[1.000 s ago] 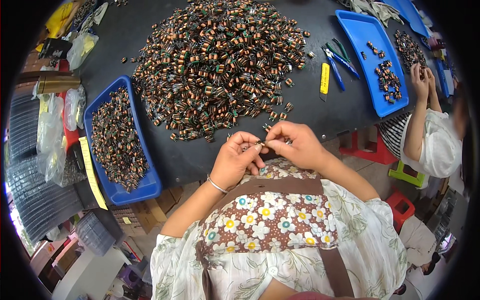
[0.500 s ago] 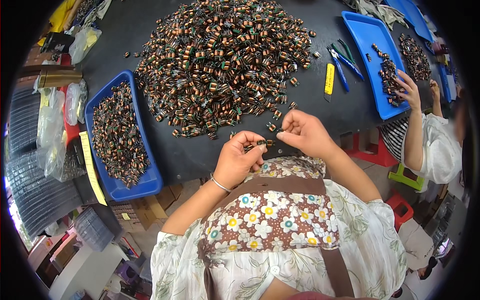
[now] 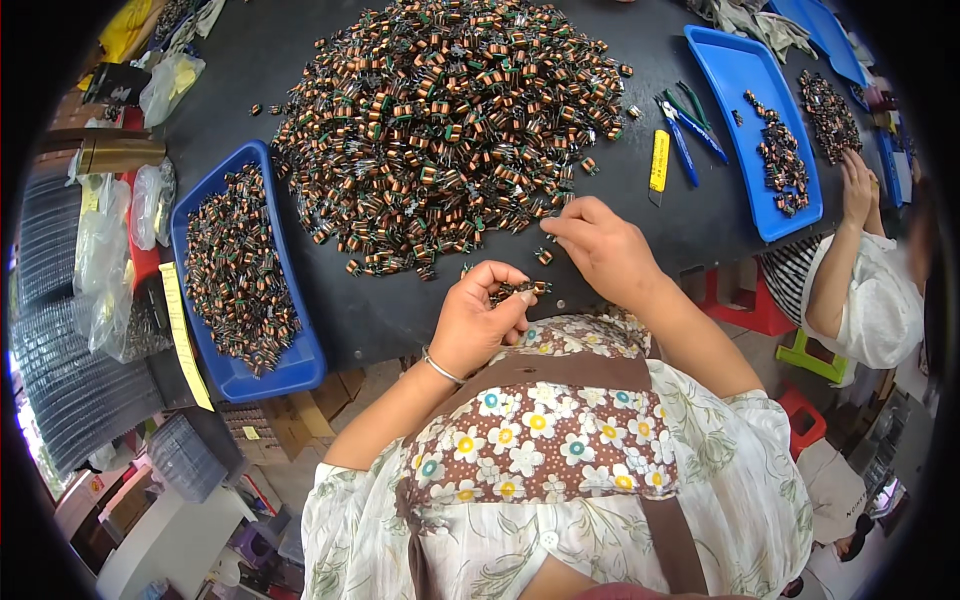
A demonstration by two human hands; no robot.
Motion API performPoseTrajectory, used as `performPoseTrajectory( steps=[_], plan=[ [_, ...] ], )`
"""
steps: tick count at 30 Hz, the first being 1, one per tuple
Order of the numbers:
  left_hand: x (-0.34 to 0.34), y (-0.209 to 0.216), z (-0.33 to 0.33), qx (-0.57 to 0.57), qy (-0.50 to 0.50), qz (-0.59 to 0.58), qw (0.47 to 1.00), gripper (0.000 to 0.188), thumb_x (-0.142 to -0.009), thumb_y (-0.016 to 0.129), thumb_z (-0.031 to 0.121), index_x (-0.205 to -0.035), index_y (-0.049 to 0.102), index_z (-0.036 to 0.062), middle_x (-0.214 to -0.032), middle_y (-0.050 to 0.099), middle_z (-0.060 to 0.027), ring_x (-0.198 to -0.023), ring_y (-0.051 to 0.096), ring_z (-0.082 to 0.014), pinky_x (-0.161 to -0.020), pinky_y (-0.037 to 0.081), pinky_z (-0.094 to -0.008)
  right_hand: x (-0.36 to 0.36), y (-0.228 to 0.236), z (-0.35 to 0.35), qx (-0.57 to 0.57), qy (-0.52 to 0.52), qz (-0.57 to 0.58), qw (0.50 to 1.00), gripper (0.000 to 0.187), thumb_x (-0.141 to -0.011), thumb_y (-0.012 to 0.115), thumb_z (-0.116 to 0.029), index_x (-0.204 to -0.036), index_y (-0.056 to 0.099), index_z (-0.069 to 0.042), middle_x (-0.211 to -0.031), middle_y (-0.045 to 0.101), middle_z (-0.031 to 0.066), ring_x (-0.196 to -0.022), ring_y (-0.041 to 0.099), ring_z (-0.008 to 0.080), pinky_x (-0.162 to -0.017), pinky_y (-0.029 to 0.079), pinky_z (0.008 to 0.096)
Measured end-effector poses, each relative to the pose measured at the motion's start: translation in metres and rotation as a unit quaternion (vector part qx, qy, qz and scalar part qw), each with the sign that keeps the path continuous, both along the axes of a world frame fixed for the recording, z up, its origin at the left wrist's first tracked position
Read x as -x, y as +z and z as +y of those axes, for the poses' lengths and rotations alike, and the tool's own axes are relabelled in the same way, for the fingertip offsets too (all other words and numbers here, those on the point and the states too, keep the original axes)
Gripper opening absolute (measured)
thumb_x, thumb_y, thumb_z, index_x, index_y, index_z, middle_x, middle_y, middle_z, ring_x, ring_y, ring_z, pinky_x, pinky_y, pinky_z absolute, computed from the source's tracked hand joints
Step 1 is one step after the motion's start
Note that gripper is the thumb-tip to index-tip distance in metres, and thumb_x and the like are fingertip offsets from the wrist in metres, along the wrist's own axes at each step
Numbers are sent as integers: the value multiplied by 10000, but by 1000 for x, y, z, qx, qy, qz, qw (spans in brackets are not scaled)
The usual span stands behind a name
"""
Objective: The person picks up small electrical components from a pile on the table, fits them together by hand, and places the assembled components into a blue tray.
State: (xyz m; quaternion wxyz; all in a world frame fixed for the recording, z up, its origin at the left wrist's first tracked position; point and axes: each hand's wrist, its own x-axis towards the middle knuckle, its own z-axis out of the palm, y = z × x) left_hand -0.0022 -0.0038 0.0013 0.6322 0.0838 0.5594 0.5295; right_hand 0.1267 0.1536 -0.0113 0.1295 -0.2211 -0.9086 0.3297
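Observation:
A large heap of small copper-wound coil parts [image 3: 450, 120] covers the dark table [image 3: 700, 225]. My left hand [image 3: 482, 318] is curled at the table's near edge, holding a few of these coils [image 3: 520, 290] between thumb and fingers. My right hand [image 3: 600, 248] reaches forward, fingers spread, its fingertips at the near edge of the heap, close to a loose coil [image 3: 544, 256]. I cannot see anything held in it.
A blue tray [image 3: 300, 365] of coils sits at the left, another blue tray [image 3: 735, 75] at the right. Blue-handled pliers [image 3: 688, 125] and a yellow knife [image 3: 659, 160] lie between. Another person's hand [image 3: 858, 185] works at the far right. Plastic bags [image 3: 120, 250] line the left edge.
My right hand has left the left hand and moved forward to the heap's edge. The left hand stayed near the table edge with coils in it.

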Motion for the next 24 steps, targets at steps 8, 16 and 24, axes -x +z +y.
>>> performPoseTrajectory(
  steps=[8, 16, 24],
  plan=[
    [1, -1, -1, 7, 0, 12, 1000, 143, -825, 602, 44, -949, 533, 24, -777, 552, -11, -561, 533, -43, -446, 422, -174, 0, 13, 4, 12, 24, -121, 992, 155, -735, 639, -37, -885, 611, -60, -838, 573, 79, -738, 590, 265, -623, 488, 354],
    [1, -8, 4, -4, 8, 3, 1000, 159, -828, 604, 62, -954, 512, 30, -787, 576, -28, -556, 546, -53, -442, 420, -174, 5, 20, -22, 391, -48, -15, 919, 157, -766, 631, -43, -912, 618, 15, -784, 630, 32, -623, 528, 45, -572, 432, 198],
    [5, -2, 1, 21, -3, 9, 1000, 151, -849, 567, 35, -984, 499, 38, -829, 622, -90, -565, 559, -78, -456, 450, -188, 6, 12, -15, 285, 18, -13, 958, 149, -787, 625, -43, -932, 614, -9, -812, 638, 75, -660, 603, 146, -597, 476, 270]
  ],
)
